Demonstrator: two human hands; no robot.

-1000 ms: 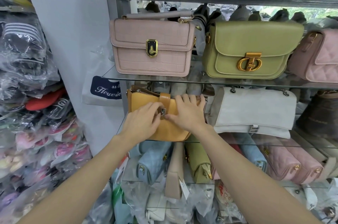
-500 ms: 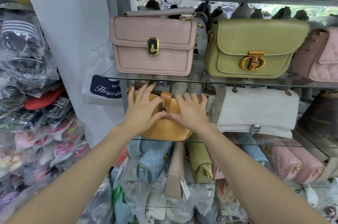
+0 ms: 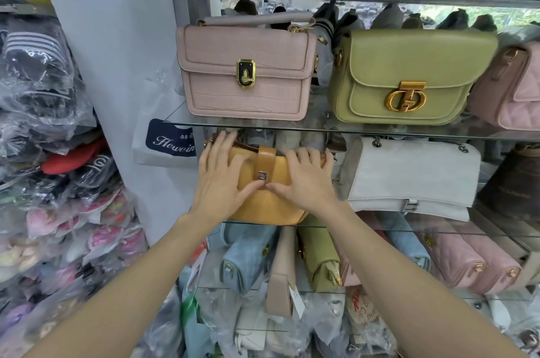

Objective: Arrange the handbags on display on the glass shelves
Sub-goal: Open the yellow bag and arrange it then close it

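Both hands are lying flat on the mustard handbag [image 3: 263, 205] now: left hand [image 3: 219, 179] has spread its fingers wide since a second ago, right hand [image 3: 306, 179] is resting open, neither one actually gripping, so I'm guessing it's being pressed into place on the middle glass shelf [image 3: 409, 229]. At 3 o'clock there's one grey handbag [image 3: 409, 176] sitting beside it. Farther up at 12 to 1 o'clock I'm counting two full bags, one pink handbag [image 3: 248, 71] and one green handbag [image 3: 409, 77].

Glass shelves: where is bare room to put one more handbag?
Little. Top shelf: a bare strip left of the pink bag. Middle shelf: the yellow bag under both hands and the grey bag leave only a narrow gap. Bottom shelf is packed.
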